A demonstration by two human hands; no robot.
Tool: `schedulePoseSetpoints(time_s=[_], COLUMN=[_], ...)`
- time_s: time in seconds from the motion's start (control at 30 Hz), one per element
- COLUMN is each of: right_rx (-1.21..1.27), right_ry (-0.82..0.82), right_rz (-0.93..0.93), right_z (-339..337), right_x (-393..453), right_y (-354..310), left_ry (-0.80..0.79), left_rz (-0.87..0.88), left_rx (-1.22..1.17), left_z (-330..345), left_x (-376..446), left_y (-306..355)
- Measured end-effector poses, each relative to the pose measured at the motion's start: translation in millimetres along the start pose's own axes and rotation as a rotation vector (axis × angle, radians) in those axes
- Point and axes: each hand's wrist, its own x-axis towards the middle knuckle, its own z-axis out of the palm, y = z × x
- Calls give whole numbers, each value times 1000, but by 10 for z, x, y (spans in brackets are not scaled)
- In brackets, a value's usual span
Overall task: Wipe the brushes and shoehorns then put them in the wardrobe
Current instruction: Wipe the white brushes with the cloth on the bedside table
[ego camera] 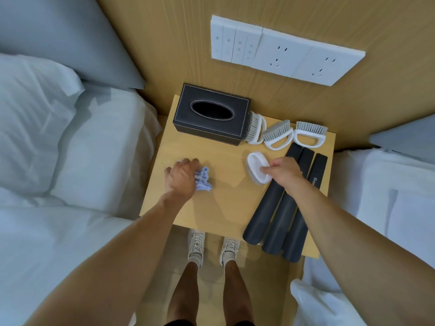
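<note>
The right hand (281,169) pinches a white brush (257,169) by its loop handle near the counter's (188,203) right edge, its grip curled; the left hand (181,176) bunches a soft blue cloth (203,180) mid-counter. The brushes look light, stiff plastic: four in all, three along the back edge, plus three slick dark shoehorns (280,208) at the front-right corner.

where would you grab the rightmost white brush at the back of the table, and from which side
Take the rightmost brush by its white D-shaped loop handle, coming from the near side. It lies with the grey bristles pointing at the wall and the open loop facing the person, so fingers can hook through. The shoehorns lie just in front, so reach over them.
</note>
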Motion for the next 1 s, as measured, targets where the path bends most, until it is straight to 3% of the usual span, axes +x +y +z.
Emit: schedulePoseSetpoints(time_s=[0.1,0.2,0.43,0.6,0.9,1.0], right_rx=[61,163,504,619,913,856], right_ry=[4,-6,-158,-247,-347,-409], right_rz=[-3,-26,-145,-327,-544,-606], right_z=[-66,-190,-562,-743,-1085,-1155], right_x=[-230,-545,-1433,-1988,-2599,-2663], right_y=[-10,-53,-394,-757,-1327,-1444], left_ry=[64,117,178,391,600,631], left_rz=[47,45,62,140,392,422], left_rx=[-322,-476,-688,-810,-699,-673], left_z=[-273,-610,-1420,-1996,-2827,-2931], left_x=[-172,-370,-803,-1075,-1432,-1453], left_y=[119,283,786,1126,1385,1425])
